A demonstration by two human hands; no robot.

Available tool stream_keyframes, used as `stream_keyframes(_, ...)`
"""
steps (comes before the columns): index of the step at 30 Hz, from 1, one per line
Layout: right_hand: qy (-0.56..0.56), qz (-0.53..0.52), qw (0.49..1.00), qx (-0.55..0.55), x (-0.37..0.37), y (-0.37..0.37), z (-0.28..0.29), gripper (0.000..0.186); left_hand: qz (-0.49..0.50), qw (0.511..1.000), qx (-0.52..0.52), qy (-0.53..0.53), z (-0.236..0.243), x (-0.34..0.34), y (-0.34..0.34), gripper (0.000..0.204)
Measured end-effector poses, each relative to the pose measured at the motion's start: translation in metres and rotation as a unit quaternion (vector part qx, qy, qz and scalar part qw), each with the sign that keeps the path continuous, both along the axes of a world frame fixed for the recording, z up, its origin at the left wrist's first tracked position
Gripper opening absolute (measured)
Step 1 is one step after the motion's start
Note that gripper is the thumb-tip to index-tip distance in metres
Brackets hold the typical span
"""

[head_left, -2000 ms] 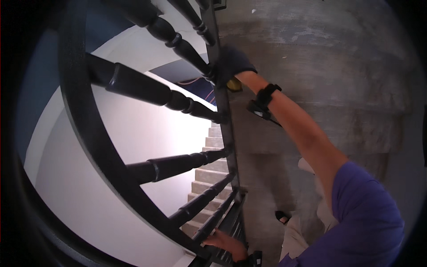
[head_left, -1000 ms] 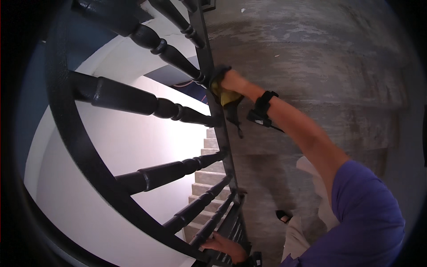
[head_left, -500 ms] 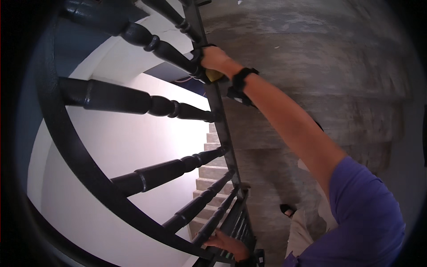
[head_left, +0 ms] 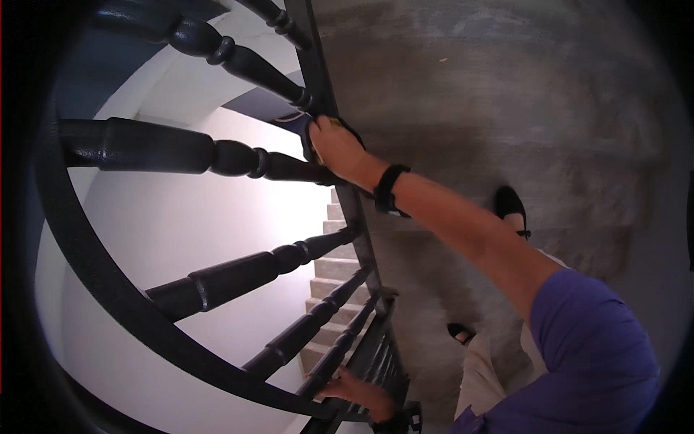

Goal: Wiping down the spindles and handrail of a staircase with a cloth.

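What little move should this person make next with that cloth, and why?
Probably slide the dark cloth slightly along the black rail toward the foot of the nearest post: the right hand has the cloth at the rail, close beside that foot, while the left hand is at another post, lower in the picture.

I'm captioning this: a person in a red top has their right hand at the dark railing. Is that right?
Not quite: the head view shows a purple top, not red. The right hand is indeed at the dark railing.
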State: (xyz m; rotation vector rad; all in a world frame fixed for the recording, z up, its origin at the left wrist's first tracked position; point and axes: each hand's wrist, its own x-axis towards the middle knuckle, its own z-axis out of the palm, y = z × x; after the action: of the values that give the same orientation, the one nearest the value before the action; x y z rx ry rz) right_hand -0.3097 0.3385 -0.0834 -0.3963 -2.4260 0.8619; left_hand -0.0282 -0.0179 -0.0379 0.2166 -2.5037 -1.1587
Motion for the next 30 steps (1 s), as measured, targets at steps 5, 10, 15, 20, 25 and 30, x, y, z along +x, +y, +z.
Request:
stream_keyframes(5,0.158,0.060,0.981,0.092,-0.013,0.009,-0.013,0.028,-0.011,0.999,0.038,-0.011,0.009,0.002,0.011,0.071)
stream_keyframes(10,0.064,0.084,0.973,0.203,-0.011,0.004,-0.018,0.015,-0.024,0.999,0.036,-0.003,-0.005,0.003,-0.017,0.063)
stream_keyframes(15,0.034,0.091,0.979,0.181,0.014,0.003,-0.045,0.016,-0.027,0.997,0.062,-0.033,0.015,-0.002,0.010,0.058)
stream_keyframes(20,0.050,0.110,0.985,0.123,0.028,-0.009,-0.053,0.018,-0.049,0.994,0.099,-0.020,0.022,-0.001,0.015,0.059)
stream_keyframes(25,-0.049,0.043,0.986,0.153,0.048,-0.015,-0.047,0.022,-0.025,0.991,0.125,-0.024,0.019,0.002,0.015,0.056)
stream_keyframes(30,-0.155,0.052,0.985,-0.047,0.055,-0.003,-0.051,0.027,-0.026,0.989,0.143,-0.038,0.021,0.001,0.022,0.058)
